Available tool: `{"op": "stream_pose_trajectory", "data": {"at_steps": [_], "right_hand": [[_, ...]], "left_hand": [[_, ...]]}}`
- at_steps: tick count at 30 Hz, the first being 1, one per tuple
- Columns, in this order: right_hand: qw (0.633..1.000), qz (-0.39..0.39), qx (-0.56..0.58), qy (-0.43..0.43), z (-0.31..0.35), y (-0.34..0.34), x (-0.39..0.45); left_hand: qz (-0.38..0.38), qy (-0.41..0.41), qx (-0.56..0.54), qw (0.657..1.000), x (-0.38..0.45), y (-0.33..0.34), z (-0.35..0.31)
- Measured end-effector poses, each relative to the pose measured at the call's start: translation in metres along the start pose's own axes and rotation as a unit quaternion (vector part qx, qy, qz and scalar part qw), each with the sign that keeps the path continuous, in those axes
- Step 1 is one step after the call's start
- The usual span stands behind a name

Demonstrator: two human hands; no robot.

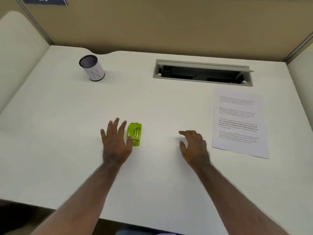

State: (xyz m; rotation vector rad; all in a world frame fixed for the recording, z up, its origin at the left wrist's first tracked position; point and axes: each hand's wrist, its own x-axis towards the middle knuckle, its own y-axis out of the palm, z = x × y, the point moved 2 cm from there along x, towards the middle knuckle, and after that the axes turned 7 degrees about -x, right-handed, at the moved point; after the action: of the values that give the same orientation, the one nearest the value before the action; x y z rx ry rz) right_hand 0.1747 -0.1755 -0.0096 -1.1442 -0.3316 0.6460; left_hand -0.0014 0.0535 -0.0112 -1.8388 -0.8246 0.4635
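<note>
Supervisor: Status, please, left to right.

Operator: On my feed a white cup (92,67) with a dark rim stands upright at ten o'clock on the desk (67,116), well apart from everything else. Next comes the left hand (115,141), palm down, fingers straight and spread, gripping nothing.

Supervisor: And the green piece?

Operator: The green hole punch (134,134) lies flat near the middle of the desk, just at three o'clock of that hand. The thumb lies against its left edge; I cannot tell whether it presses. No finger curls round it.

Supervisor: Right side?

Operator: The right hand (194,146) sits at three o'clock of the punch, well apart from it, fingers loosely bent, thumb out, holding nothing. I cannot tell if it rests on the desk or hangs just above. At one o'clock a cable hatch (203,72) is set in the desk top, its lid raised. At three o'clock of the right hand, near but not touching, a printed sheet (238,124) lies flat.
</note>
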Motion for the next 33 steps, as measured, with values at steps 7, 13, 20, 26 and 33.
{"op": "stream_pose_trajectory", "data": {"at_steps": [7, 13, 20, 26, 33], "right_hand": [[0.993, 0.101, -0.043, -0.036, 0.066, 0.049, -0.008], [0.991, 0.076, -0.106, -0.022, 0.085, 0.067, -0.016], [0.99, 0.044, -0.132, 0.035, 0.098, 0.071, -0.017], [0.986, 0.04, -0.14, 0.086, 0.11, 0.068, -0.005], [0.964, 0.069, -0.248, 0.059, 0.124, 0.068, -0.018]], "left_hand": [[0.062, -0.062, 0.012, 0.996, -0.02, 0.0, 0.061], [0.099, -0.075, 0.018, 0.992, -0.027, 0.014, 0.09], [0.087, -0.054, 0.011, 0.995, -0.028, 0.021, 0.097], [0.075, -0.048, 0.012, 0.996, -0.027, 0.02, 0.096], [0.072, -0.051, 0.006, 0.996, -0.029, 0.02, 0.095]]}}
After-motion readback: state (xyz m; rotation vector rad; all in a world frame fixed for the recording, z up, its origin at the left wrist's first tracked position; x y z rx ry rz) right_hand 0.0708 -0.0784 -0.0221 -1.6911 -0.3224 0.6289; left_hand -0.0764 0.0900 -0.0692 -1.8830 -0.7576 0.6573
